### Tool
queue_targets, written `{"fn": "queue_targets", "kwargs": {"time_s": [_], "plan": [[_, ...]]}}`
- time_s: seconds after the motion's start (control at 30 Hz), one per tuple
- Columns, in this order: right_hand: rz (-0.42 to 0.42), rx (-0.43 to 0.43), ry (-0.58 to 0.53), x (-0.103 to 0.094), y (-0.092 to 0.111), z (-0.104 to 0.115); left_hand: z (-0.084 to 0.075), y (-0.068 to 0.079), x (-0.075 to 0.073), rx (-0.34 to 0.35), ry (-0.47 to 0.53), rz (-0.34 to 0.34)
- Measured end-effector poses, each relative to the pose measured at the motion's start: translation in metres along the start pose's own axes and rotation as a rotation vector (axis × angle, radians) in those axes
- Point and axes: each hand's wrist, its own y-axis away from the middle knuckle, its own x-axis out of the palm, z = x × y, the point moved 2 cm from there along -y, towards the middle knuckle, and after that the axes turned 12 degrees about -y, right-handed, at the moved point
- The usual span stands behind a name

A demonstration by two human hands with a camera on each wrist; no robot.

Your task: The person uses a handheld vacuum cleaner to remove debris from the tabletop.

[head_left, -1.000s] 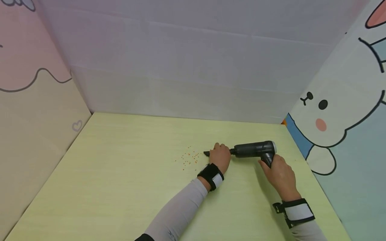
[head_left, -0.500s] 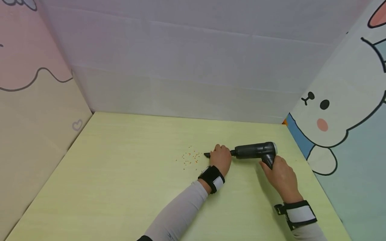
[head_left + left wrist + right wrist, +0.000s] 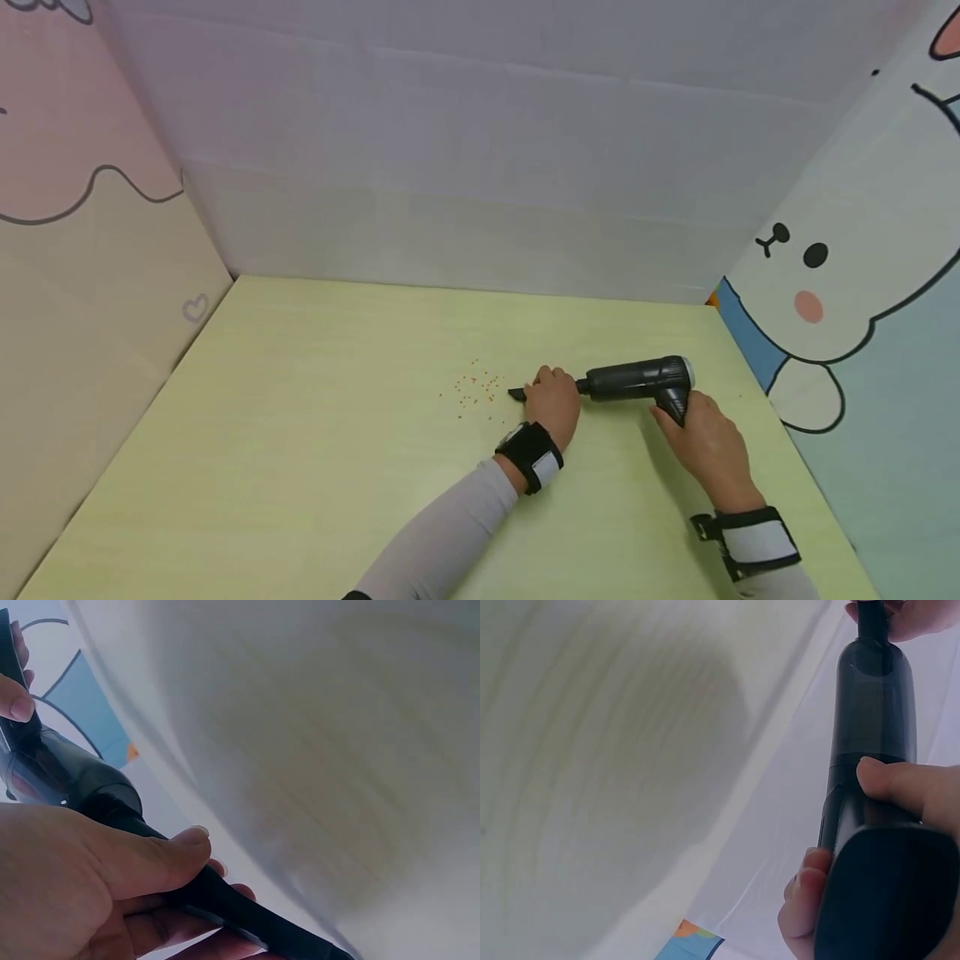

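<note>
A dark handheld vacuum cleaner (image 3: 626, 381) is held by both hands, its body pointing left. My left hand (image 3: 553, 407) grips its thin black nozzle (image 3: 247, 911); in the left wrist view the thumb lies along the tube and the fingers curl beneath it. The nozzle tip (image 3: 516, 394) comes out past the left hand, just right of the scattered orange crumbs (image 3: 486, 385). At the rear, my right hand (image 3: 708, 450) holds the handle, and the right wrist view shows thumb and fingers wrapped around it. Whether the tip touches the table cannot be told.
The pale yellow table (image 3: 300, 433) carries the crumbs near its middle. A plain whitish wall panel (image 3: 450, 167) stands behind it. Panels with cartoon drawings border the left and right sides, the right one (image 3: 900, 400) close to the right arm.
Both hands and the vacuum cleaner have shifted slightly nearer to me, so the nozzle tip sits a little lower beside the crumbs. Both grips stay the same, and the view has drifted slightly.
</note>
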Motion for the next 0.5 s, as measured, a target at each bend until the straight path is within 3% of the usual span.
{"fn": "queue_targets", "kwargs": {"time_s": [0.27, 0.5], "plan": [[0.030, 0.002, 0.023, -0.001, 0.010, 0.001, 0.002, 0.016, -0.003, 0.004, -0.005, -0.015], [0.043, -0.028, 0.031, -0.003, 0.018, 0.002, 0.001, 0.028, -0.006, 0.035, -0.039, 0.027]]}}
